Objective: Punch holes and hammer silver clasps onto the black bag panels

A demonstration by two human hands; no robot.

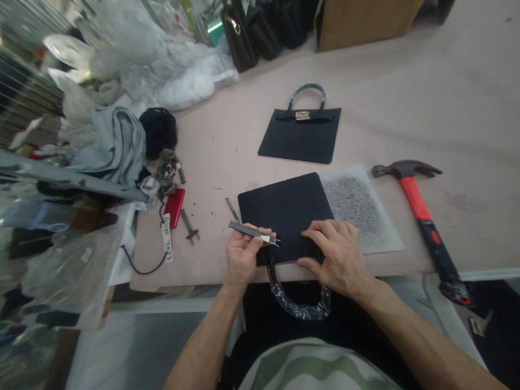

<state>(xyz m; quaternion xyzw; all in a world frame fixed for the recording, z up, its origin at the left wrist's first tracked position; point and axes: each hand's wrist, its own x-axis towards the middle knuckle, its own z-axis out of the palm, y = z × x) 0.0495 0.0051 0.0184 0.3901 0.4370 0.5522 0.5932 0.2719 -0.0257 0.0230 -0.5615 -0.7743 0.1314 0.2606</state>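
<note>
My left hand (242, 253) pinches a slim metal two-pronged punch (249, 231), its prongs pointing right over a black leather bag panel (284, 208). The panel lies near the table's front edge, with its plastic-wrapped handle (300, 310) hanging over that edge. At the panel's near right side, my right hand (337, 252) grips it, fingers on top and thumb near the edge. Part of the panel there is hidden by the hand. Under its right side sits a pale board (361, 211) covered with dark marks. Another slim metal tool (232, 209) lies just left of the panel.
A claw hammer (418, 208) with a red and black grip lies at right. Farther back is a second black bag panel (303, 135) with handle and metal clasp. A red flat case (174, 208), a dark metal tool (189, 226), cloths (116, 141) and a cardboard box (365, 24) surround the area.
</note>
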